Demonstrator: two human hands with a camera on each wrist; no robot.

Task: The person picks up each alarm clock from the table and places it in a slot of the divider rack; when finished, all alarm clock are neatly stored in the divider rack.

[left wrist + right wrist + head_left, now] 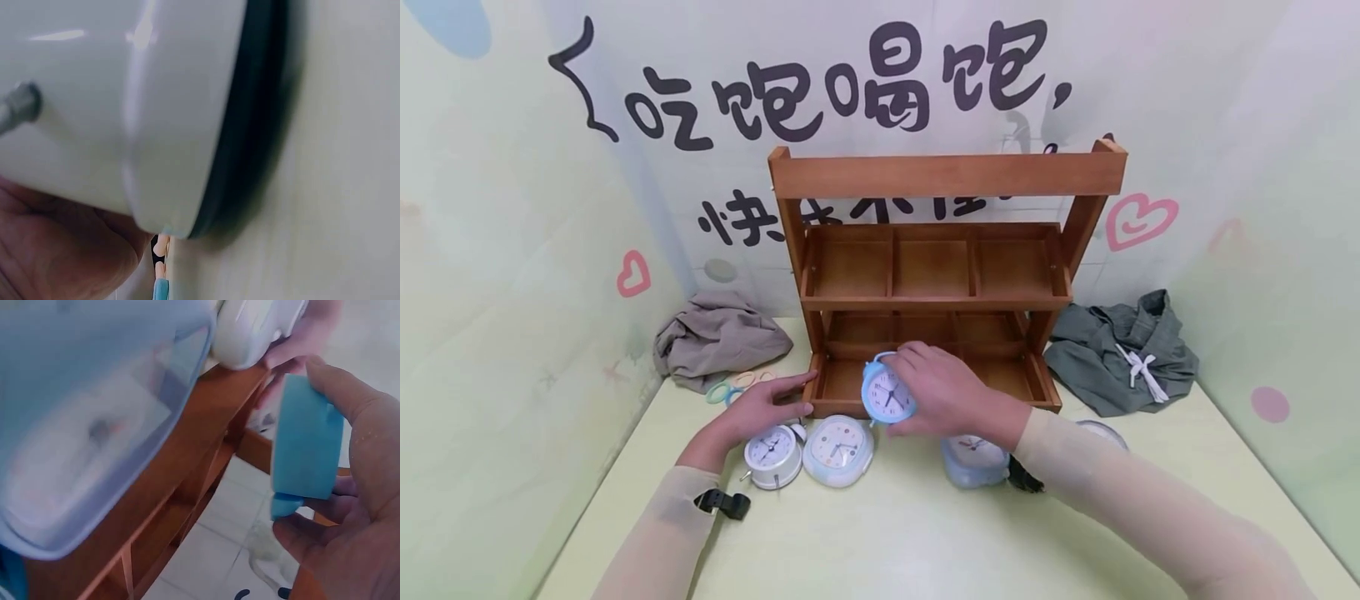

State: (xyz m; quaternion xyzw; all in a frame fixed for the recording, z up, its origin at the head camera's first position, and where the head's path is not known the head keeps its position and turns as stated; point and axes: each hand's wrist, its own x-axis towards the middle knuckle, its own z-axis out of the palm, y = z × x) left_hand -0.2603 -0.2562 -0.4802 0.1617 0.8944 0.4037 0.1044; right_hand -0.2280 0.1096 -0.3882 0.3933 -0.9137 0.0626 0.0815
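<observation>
The right hand (942, 390) pinches the blue alarm clock (887, 393) between thumb and fingers, holding it above the bench (880, 542) at the front of the lower tier of the wooden rack (947, 177), dial toward the head camera. The left hand (758, 410) is spread, fingers extended to the rack's front left corner. A white twin-bell clock (772, 457) stands below this hand, just beside a rounded pale-blue clock (838, 452).

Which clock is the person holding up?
The small, round, bright-blue alarm clock, gripped in the right hand; the other clocks rest on the table.
</observation>
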